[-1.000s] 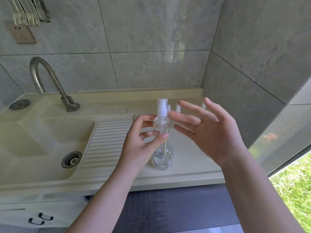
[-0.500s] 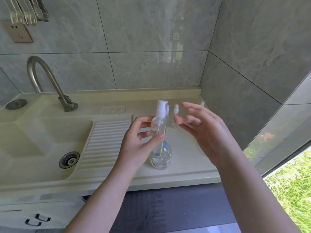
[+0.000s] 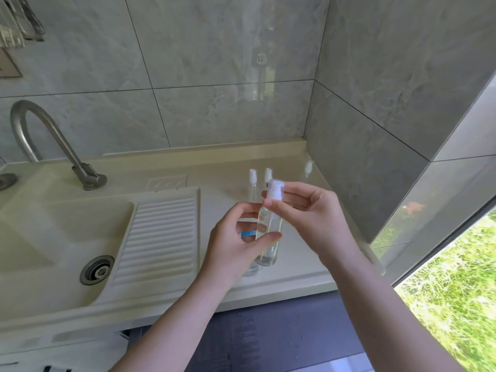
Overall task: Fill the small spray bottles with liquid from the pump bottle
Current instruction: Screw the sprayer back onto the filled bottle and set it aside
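Left hand [image 3: 230, 237] grips pump bottle [image 3: 268, 232] upright to steady it; right hand [image 3: 308, 210] pinches its white pump head [image 3: 274, 190], probably to unscrew.

Both forearms are bare to the frame's near edge, unsleeved; the left hand [image 3: 230, 245] and right hand [image 3: 311, 218] wear nothing.

The bottle [image 3: 269, 234] is clear, glossy plastic with a white plastic pump [image 3: 274, 191]. The desk [image 3: 220, 183] is smooth, cream and faintly shiny, its drainboard [image 3: 158, 237] ribbed. The tap [image 3: 51, 140] is brushed metal. The wall tiles [image 3: 214, 49] are polished grey stone, mirror-glossy.
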Motion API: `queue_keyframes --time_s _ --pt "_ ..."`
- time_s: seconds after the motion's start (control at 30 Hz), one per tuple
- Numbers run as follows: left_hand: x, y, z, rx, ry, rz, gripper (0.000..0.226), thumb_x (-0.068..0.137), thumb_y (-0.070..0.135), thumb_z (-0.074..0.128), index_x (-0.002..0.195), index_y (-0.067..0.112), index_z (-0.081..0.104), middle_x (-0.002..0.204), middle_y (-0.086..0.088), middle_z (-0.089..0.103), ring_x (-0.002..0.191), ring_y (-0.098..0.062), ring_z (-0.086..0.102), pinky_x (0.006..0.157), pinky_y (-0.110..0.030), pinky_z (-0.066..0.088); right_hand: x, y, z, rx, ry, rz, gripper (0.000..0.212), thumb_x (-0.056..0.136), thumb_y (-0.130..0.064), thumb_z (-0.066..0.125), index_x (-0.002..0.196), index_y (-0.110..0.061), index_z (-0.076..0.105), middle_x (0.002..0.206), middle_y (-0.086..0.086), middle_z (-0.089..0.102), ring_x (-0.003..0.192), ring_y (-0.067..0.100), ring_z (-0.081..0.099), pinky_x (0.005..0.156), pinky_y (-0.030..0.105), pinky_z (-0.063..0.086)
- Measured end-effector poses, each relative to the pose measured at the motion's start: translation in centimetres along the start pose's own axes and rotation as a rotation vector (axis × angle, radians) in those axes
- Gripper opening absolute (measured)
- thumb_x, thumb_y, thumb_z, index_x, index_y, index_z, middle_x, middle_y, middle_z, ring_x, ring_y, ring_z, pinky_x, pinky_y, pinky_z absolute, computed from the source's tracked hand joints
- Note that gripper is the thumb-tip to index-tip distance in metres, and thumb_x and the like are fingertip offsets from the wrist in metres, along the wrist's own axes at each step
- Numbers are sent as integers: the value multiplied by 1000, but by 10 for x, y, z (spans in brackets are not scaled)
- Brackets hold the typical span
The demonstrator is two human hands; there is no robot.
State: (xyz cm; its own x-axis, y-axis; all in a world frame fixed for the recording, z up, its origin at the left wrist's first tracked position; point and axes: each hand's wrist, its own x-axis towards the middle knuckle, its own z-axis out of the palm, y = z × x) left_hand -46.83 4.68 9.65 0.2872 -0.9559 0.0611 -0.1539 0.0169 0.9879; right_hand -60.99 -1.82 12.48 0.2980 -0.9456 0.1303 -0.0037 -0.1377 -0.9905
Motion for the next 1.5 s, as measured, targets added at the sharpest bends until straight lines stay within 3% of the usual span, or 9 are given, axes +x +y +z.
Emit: queue_keyframes --time_s 0.17,0.23,0.4,0.57,0.73,0.83,0.97,1.17,1.5 --pt "22 -13 22 76 50 56 40 68 19 87 95 34 62 100 12 70 94 -12 68 79 -24 55 -1 15 -20 -314 -46 61 47 70 -38 88 114 -33 71 102 -23 73 103 -6 66 97 28 51" --pt "31 -17 28 107 54 112 42 68 10 84 94 32 60 100 11 70 95 -15 68 79 -26 57 -1 19 -22 -357 -91 84 36 74 -37 85 108 -34 74 99 -22 74 99 -4 67 93 27 54" --pt "72 -28 58 139 -115 142 48 66 5 87 99 24 57 103 14 69 100 -8 67 91 -32 56 26 37 -47 -443 27 76 15 80 -30 82 95 -29 77 90 -15 76 86 -3 69 75 14 53" --pt "128 -33 67 309 -286 184 52 73 14 85 117 21 58 118 10 63 107 -1 60 95 -18 46 74 62 -84 -539 195 101 10 82 -30 80 80 -32 71 85 -11 72 79 -10 65 65 3 41" --pt "192 -47 78 524 -451 44 42 86 14 73 124 17 55 121 1 64 104 -15 64 92 -24 46 139 110 -115 -639 330 166 21 81 -33 80 81 -14 70 81 -2 74 76 6 67 63 6 42" --pt "220 -63 83 643 -606 -49 47 89 19 71 132 18 51 126 -1 61 107 -17 64 96 -24 46 177 150 -124 -674 331 183 38 74 -27 84 63 -20 49 75 15 67 78 27 70 69 35 52" --pt "237 -74 84 684 -698 -116 54 90 20 70 138 19 46 130 -2 59 110 -17 64 101 -32 47 199 186 -122 -732 300 185 55 70 -20 86 59 -29 33 67 2 51 69 27 61 71 41 51" --pt "249 -80 83 680 -757 -147 51 93 22 66 139 24 44 126 4 60 110 -11 64 91 -19 46 213 207 -118 -697 292 191 35 71 -20 85 72 -24 50 74 9 63 78 33 67 75 41 54" --pt "246 -93 83 577 -752 -149 48 92 20 67 136 26 48 122 5 63 106 -9 66 98 -29 50 207 207 -111 -706 310 223 33 72 -29 85 97 -17 68 91 6 69 84 23 68 83 37 54"
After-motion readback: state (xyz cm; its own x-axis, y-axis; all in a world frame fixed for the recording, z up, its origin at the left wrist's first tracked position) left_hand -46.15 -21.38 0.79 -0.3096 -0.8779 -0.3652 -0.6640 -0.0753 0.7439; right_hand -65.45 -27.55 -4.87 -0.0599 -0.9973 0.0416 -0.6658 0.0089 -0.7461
